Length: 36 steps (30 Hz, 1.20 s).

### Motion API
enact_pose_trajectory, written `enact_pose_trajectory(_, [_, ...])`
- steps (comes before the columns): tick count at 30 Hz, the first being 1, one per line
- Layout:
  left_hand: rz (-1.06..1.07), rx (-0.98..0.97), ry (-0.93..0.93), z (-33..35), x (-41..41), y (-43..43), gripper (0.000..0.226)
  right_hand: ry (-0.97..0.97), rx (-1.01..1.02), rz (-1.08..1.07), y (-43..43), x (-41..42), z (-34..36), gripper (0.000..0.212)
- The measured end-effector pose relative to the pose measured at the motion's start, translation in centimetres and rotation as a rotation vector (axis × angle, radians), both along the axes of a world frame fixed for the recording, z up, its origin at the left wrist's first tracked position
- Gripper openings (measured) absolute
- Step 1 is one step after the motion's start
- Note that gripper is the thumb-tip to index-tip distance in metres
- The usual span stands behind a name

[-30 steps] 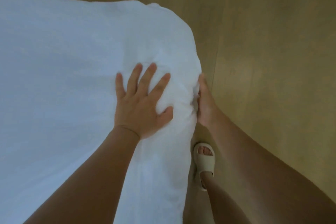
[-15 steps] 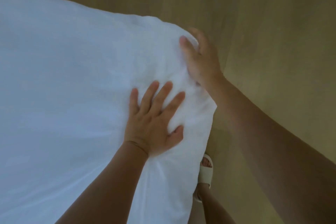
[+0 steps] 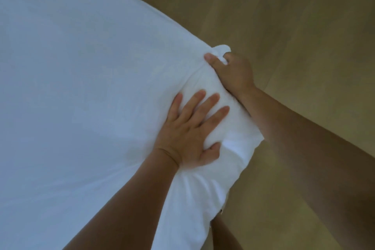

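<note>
A white sheet (image 3: 81,87) covers a bed that fills the left of the view. My left hand (image 3: 190,130) lies flat with spread fingers and presses on the sheet near the bed's corner. My right hand (image 3: 233,73) is at the corner edge; its thumb and curled fingers grip a bunched fold of the sheet (image 3: 222,50) that sticks up above the hand. The cloth between both hands is wrinkled and puffed up.
A wooden floor (image 3: 304,26) runs along the right and top of the view beside the bed. My leg (image 3: 223,233) shows at the bottom, just past the bed's edge.
My right hand came up from the bed's side to the corner and took hold of a fold of the sheet. The left hand stayed pressed flat on the sheet.
</note>
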<state>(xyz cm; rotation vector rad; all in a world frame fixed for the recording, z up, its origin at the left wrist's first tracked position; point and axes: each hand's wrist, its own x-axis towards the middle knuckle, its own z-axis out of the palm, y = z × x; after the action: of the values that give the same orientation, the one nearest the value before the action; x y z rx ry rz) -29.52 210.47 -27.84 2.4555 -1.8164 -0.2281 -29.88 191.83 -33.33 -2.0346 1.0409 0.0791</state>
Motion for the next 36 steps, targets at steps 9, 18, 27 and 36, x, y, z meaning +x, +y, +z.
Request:
enact_pose_trajectory(9, [0.147, -0.204, 0.133, 4.7, 1.6, 2.3, 0.056, -0.092, -0.045, 0.058, 0.6, -2.1, 3.7, 0.038])
enact_pose_trajectory(18, [1.054, 0.14, 0.017, 4.0, 16.6, 13.4, 0.083, -0.17, -0.273, 0.428, 10.7, 4.3, 9.4, 0.064])
enact_pose_trajectory(27, [1.018, -0.102, 0.073, 2.3, 17.1, 14.3, 0.073, -0.36, -0.403, 0.841, 19.5, 15.3, 10.9, 0.055])
enact_pose_trajectory(36, [0.977, -0.121, 0.236, 4.5, 17.8, 14.3, 0.07, 0.022, -0.564, 0.628, 15.3, 24.5, 11.4, 0.049])
